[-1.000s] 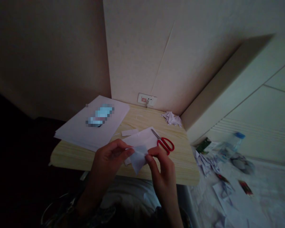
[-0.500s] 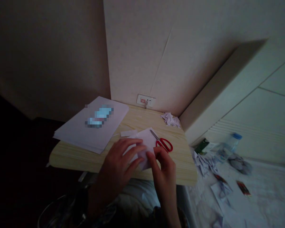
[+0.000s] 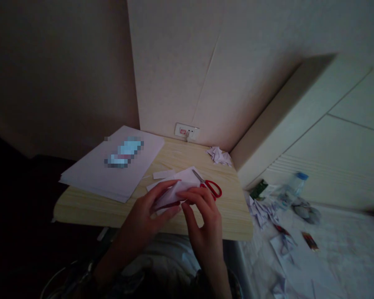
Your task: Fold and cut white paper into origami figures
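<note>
1. The left hand (image 3: 146, 211) is clamped on the folded paper (image 3: 169, 196), fingers above and thumb below, probably to steady its layers.
2. The right hand (image 3: 205, 216) touches the paper's near right end, fingers curled, likely for fine control; whether it pinches, I cannot tell.
3. That paper is raised over the front of the tabletop (image 3: 230, 218), perhaps leaving both sides reachable.
4. The red-handled scissors (image 3: 204, 182) lie beside the right hand (handy, presumably).
5. The paper stack (image 3: 143, 162) sits left, apparently leaving working room.

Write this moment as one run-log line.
left hand: holding folded paper | right hand: fingers at same paper | red-handled scissors: beyond right hand | paper stack: table's left
</note>
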The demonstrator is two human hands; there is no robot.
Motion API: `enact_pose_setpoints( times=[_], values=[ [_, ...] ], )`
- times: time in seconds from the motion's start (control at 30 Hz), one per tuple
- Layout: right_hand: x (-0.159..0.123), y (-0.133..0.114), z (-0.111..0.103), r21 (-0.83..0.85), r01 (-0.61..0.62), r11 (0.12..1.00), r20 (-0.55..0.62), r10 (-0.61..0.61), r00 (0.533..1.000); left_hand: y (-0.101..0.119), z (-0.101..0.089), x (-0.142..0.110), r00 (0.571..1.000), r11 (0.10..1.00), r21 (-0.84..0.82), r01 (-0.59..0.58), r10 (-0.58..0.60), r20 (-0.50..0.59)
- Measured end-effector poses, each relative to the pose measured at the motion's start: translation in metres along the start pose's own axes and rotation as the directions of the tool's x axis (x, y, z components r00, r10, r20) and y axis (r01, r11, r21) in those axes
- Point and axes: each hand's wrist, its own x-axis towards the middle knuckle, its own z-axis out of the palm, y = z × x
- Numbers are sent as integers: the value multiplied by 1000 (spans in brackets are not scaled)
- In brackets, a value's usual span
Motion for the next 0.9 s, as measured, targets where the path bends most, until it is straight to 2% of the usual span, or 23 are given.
enact_pose_setpoints(
  times=[0.07,0.13,0.3,0.43,0.53,0.67,0.9],
  values=[
    [-2,3,-1,-86,22,996,-1,-22,1000,2,0,2,996,995,-68,68,-71,-51],
    [-3,6,-2,-164,40,986,10,-39,999,4,0,2,991,985,-133,109,-118,-57],
    [-4,10,-5,-265,68,962,51,-56,997,7,-1,1,995,992,-84,96,-96,2],
    [-5,10,-8,-220,48,974,130,-19,991,13,-2,0,993,992,-50,119,-119,0],
    [-5,10,-11,-161,15,987,168,13,986,16,-3,0,989,988,-61,143,-140,49],
    [-4,10,-17,-129,-9,992,168,30,985,14,-6,2,985,988,-48,146,-141,102],
    [-3,7,-20,-103,-30,994,143,45,989,9,-6,0,989,991,-44,124,-119,87]
  ],
)
